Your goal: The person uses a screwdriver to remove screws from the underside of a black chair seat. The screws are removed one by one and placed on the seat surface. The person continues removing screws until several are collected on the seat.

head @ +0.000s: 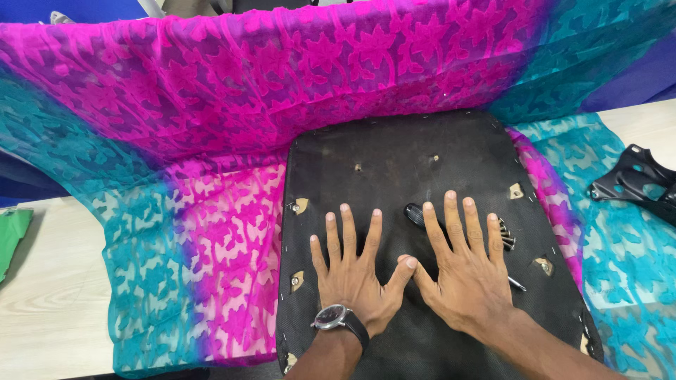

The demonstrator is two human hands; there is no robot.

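Surface: pale wooden tabletop [49, 309], draped with sheer pink-and-teal patterned fabric [211, 232].
9 o'clock edge: green object [10, 236], partly cut off.
Centre: black upturned seat panel [394, 155] lying on the fabric, its screw holes and corner brackets facing up.
Left hand [352, 278]: open, fingers spread, palm flat on the panel, apparently steadying it; wristwatch [331, 318] at 6 o'clock.
Right hand [468, 271]: open and flat likewise, thumb tips touching, partly covering a dark-handled tool [417, 214].
3 o'clock: black plastic bracket [637, 183], well apart.
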